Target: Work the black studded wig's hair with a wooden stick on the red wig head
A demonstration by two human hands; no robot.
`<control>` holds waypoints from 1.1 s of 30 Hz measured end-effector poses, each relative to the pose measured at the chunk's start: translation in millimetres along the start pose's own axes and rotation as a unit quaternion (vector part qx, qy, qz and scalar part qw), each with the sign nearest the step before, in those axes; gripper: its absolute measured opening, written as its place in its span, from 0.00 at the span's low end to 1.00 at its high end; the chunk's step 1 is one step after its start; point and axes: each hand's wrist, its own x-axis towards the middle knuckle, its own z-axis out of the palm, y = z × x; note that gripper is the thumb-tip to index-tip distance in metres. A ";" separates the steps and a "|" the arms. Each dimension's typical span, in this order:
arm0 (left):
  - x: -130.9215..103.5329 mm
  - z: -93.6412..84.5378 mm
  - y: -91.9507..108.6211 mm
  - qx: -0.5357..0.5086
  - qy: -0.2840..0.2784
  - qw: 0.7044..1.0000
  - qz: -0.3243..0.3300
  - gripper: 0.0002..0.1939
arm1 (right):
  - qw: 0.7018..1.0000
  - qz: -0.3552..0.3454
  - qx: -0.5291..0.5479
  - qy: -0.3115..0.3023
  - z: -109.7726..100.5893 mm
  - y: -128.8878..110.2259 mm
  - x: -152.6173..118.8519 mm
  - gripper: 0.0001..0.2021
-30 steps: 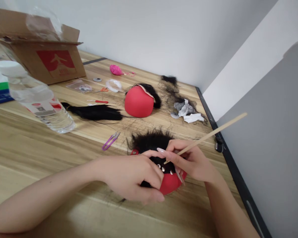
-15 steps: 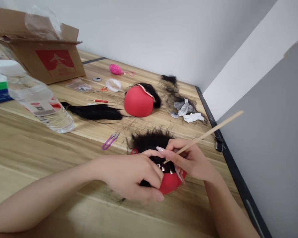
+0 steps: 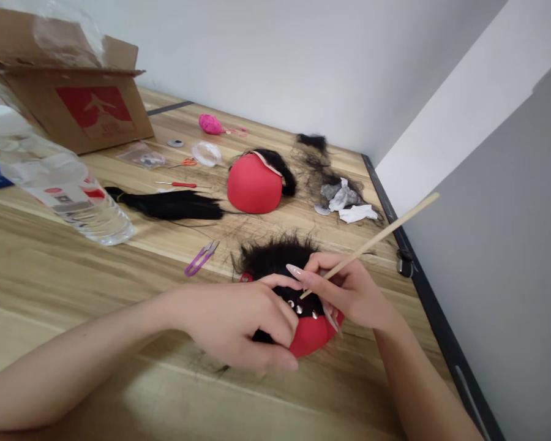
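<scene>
A red dome-shaped piece [image 3: 313, 337] covered with short black hair [image 3: 278, 256] lies in front of me, partly hidden by both hands. Several small shiny pins [image 3: 298, 309] show in its dark part. My left hand [image 3: 245, 321] grips the piece from the left, thumb at its near edge and fingers over the hair. Between the thumb and fingers of my right hand [image 3: 346, 291] is a thin wooden stick [image 3: 371, 246], slanting up to the right. The stick's lower tip is at the dark part, close to the pins.
Purple thread snips [image 3: 202, 257], a black hair bundle [image 3: 174, 205], a red-handled crochet hook [image 3: 183, 184] and a second red dome [image 3: 254, 184] lie beyond. A water bottle [image 3: 68, 184] and cardboard box [image 3: 92, 110] stand left. Crumpled paper [image 3: 342, 195] and loose hair are at back right.
The view has shifted slightly, so objects on the table sit a little further left. Both hands keep their hold, and the stick's tip stays near the pins.
</scene>
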 end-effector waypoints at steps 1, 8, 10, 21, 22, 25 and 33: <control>0.3 0.3 -0.2 0.000 0.000 1.000 0.000 0.19 | 1.000 -0.004 0.002 0.000 -0.4 0.5 0.0 0.17; 0.0 2.0 -0.5 0.019 0.006 1.000 -0.001 0.19 | 0.999 -0.013 0.037 -0.008 -2.8 0.8 -1.1 0.17; 0.0 1.6 0.0 0.023 0.004 1.000 -0.004 0.19 | 0.999 -0.013 0.048 -0.010 -3.3 1.2 -1.0 0.16; -0.8 3.1 -1.5 -0.007 0.009 1.000 -0.004 0.19 | 0.998 -0.044 0.036 -0.024 -3.9 1.9 -1.8 0.14; -0.8 3.0 -1.4 -0.005 0.008 1.000 -0.005 0.19 | 0.998 -0.043 0.037 -0.023 -4.0 1.9 -2.3 0.15; -0.4 2.0 -0.8 0.006 0.005 1.000 -0.002 0.19 | 0.998 -0.048 0.028 -0.015 -3.7 2.0 -3.6 0.15; -1.2 1.5 0.9 0.007 0.005 1.000 -0.006 0.19 | 0.998 -0.047 0.027 -0.012 -7.0 4.1 -5.9 0.15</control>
